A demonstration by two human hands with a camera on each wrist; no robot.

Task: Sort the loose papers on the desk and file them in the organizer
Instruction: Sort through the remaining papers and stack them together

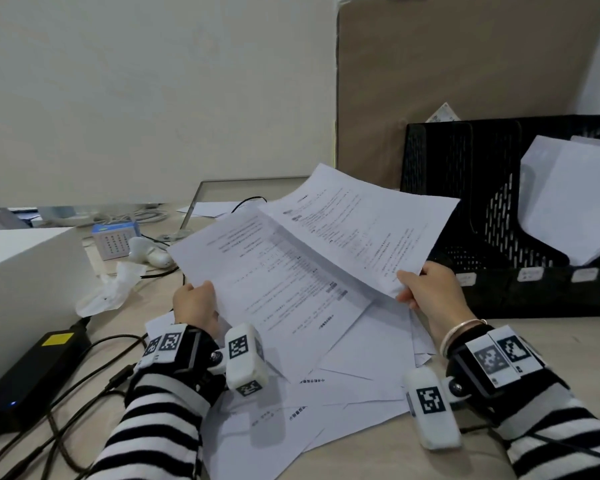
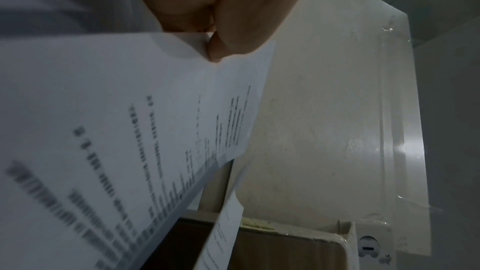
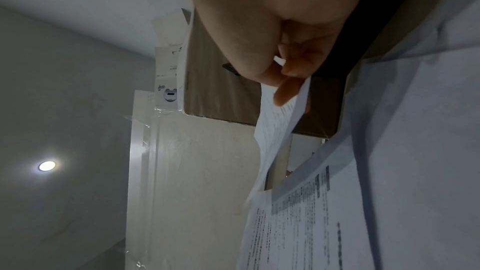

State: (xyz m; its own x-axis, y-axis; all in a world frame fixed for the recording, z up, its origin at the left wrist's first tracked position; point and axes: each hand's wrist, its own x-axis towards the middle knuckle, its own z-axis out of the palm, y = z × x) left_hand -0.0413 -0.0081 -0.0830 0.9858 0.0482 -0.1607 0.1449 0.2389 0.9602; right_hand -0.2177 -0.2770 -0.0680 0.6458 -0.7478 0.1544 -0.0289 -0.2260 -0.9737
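Observation:
My left hand [image 1: 196, 304] pinches the near left edge of a printed sheet [image 1: 271, 271] held above the desk; the left wrist view shows the left hand [image 2: 221, 28] with thumb and fingers closed on that sheet [image 2: 130, 120]. My right hand [image 1: 426, 289] pinches the near corner of a second printed sheet [image 1: 357, 223] that overlaps the first. In the right wrist view the right hand [image 3: 285, 69] nips this sheet [image 3: 278, 126] between its fingers. Several loose papers [image 1: 343, 375] lie beneath on the desk. The black mesh organizer [image 1: 465, 202] stands at the right, with white sheets [image 1: 575, 199] in its right slot.
A black power brick [image 1: 32, 372] and cables [image 1: 84, 393] lie at the left front. A white box [image 1: 25, 278] stands left, with crumpled white wrapping [image 1: 108, 289] and a small blue-and-white box [image 1: 115, 240] beyond. A brown board [image 1: 465, 64] leans behind the organizer.

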